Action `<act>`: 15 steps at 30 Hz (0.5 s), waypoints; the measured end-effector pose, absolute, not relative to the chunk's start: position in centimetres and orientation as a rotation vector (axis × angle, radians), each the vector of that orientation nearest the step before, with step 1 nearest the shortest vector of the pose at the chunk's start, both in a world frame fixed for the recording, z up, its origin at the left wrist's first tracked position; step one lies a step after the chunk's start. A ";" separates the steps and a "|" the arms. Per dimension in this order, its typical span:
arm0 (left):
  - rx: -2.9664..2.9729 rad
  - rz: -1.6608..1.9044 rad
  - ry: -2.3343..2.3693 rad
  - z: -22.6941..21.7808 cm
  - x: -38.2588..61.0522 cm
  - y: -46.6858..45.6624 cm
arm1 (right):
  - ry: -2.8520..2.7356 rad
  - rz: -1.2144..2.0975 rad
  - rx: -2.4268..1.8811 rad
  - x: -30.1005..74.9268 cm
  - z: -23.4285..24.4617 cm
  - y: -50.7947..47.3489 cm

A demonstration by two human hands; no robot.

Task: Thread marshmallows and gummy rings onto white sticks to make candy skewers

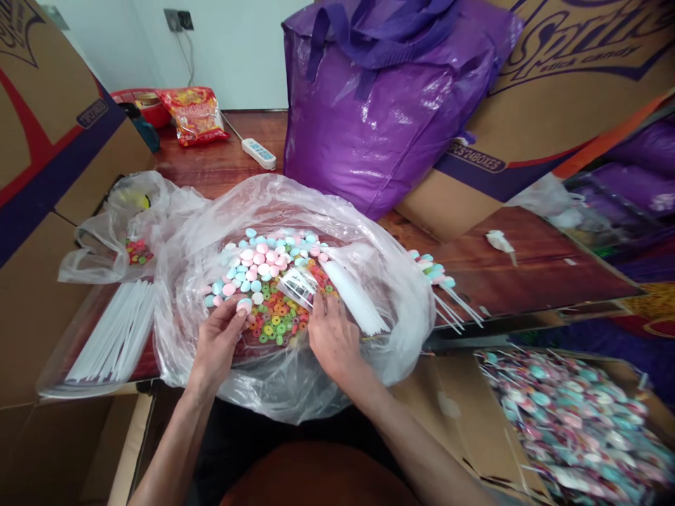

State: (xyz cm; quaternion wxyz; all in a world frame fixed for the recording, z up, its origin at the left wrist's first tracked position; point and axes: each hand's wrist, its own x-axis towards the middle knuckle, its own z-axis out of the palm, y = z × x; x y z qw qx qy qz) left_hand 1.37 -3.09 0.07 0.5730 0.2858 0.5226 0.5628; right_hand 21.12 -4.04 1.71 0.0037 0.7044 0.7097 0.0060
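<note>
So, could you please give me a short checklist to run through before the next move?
1. Left hand holds a pale round disc: ok.
2. Right hand grips the small clear printed packet: cannot tell, its fingertips are hidden.
3. Large translucent plastic bag is open around the loose pieces: ok.
4. Bundle of thin white sticks lies beside the right hand: ok.
5. Small multicoloured rings are walled off from the pastel discs: not ok, the heaps meet.
</note>
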 end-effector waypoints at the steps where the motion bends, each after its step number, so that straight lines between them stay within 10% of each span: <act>1: 0.670 1.319 1.219 0.1 1.4 -3.1 | 2.219 0.043 2.216 21.0 1.7 -3.9; 15: 0.585 1.354 1.159 0.0 1.5 -3.4 | 2.340 -0.572 2.641 26.3 1.4 -1.3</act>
